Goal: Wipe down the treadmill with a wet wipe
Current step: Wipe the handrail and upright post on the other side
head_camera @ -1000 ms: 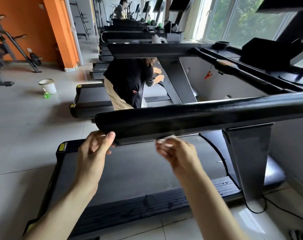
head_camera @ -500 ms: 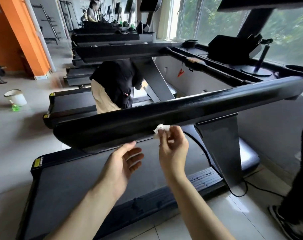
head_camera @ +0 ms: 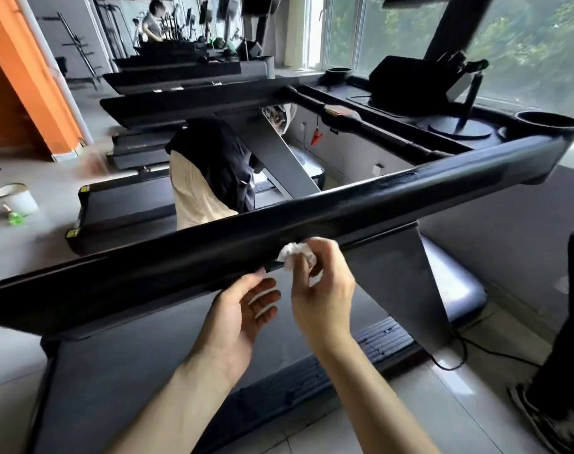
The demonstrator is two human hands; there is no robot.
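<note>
A black treadmill stands in front of me, its long side handrail (head_camera: 279, 231) running from lower left to upper right across the view. My right hand (head_camera: 321, 290) pinches a crumpled white wet wipe (head_camera: 294, 252) against the rail's lower edge, near its middle. My left hand (head_camera: 243, 309) hovers just below the rail, left of the wipe, palm turned toward it and fingers relaxed, holding nothing. The grey running belt (head_camera: 131, 362) lies under both arms. The console (head_camera: 410, 80) sits at the far right end.
A person in a black top (head_camera: 213, 165) bends over the neighbouring treadmill beyond the rail. Someone's dark leg and shoe (head_camera: 564, 388) stand at the right edge. A white bucket (head_camera: 17, 198) with a green bottle sits on the floor at left. A power cable (head_camera: 456, 358) trails by the upright.
My left hand let go of the rail's left end and moved right, beside the wipe. My right hand stayed at the rail's underside with the wipe. The view has swung right.
</note>
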